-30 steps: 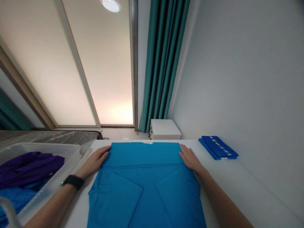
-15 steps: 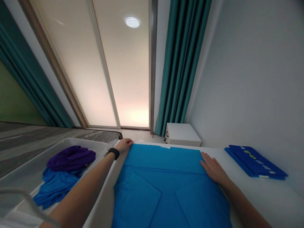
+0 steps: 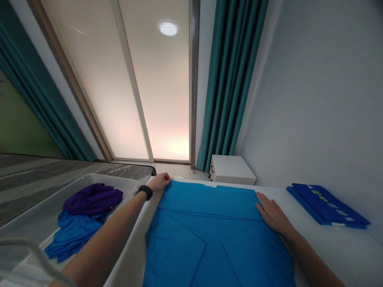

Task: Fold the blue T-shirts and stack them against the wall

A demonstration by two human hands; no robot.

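Reaching farther out than a second ago, the left hand (image 3: 160,182) is moving from the side of a folded blue cotton shirt (image 3: 209,235) to its 11 o'clock corner, its fingers (image 3: 166,178) curling at the edge, though whether they are pinching cannot be told. The right hand (image 3: 273,219) is lying flat at the shirt's 3 o'clock edge, fingers (image 3: 265,198) spread, gripping nothing. The shirt is sitting on a smooth white surface (image 3: 335,255). At 9 o'clock, a translucent plastic bin (image 3: 119,184) is holding crumpled purple cloth (image 3: 92,199) and blue cloth (image 3: 73,235); a flat blue package (image 3: 327,206) is lying at 3 o'clock.
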